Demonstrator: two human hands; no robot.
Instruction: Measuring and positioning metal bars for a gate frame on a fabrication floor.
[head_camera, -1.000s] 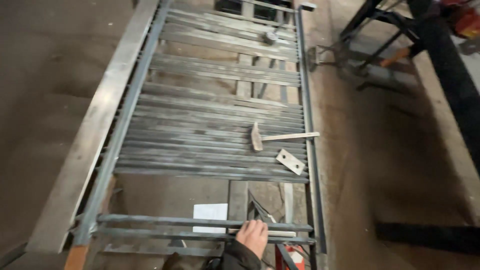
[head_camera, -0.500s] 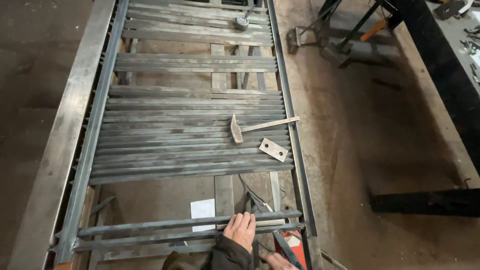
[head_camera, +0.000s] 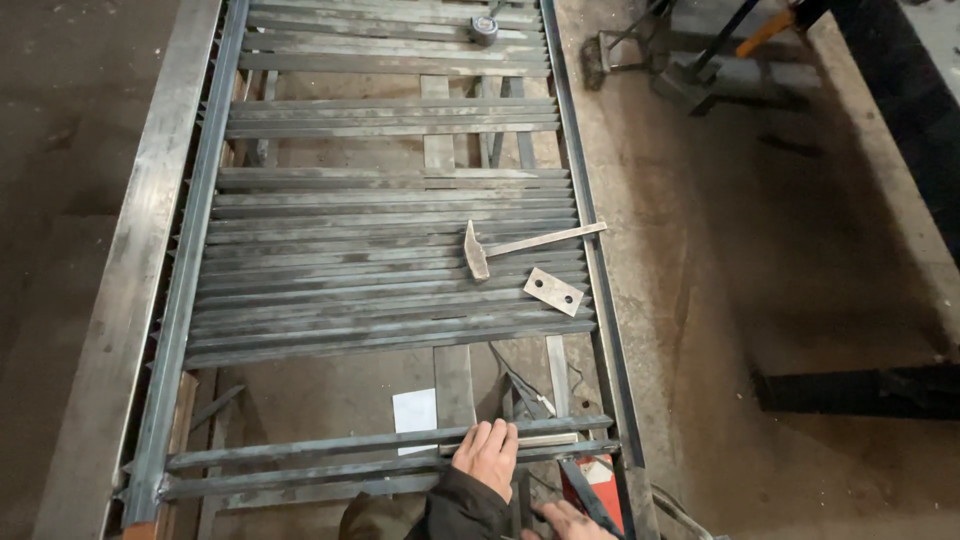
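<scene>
A long steel gate frame lies flat, with many flat slats welded across it. My left hand, in a dark sleeve, lies over the two loose bars at the near end, fingers curled on the upper one. Only part of my right hand shows at the bottom edge, next to a red object; what it holds is hidden. A chipping hammer and a small steel plate with two holes rest on the slats farther off.
A white sheet of paper lies on the floor under the frame. A tape measure sits on the far slats. Metal stands and an orange-handled tool are at the upper right; a dark beam lies at the right.
The view has drifted so the frame sits more centred. My left hand stays on the near bars, and my right hand has come into view at the bottom edge.
</scene>
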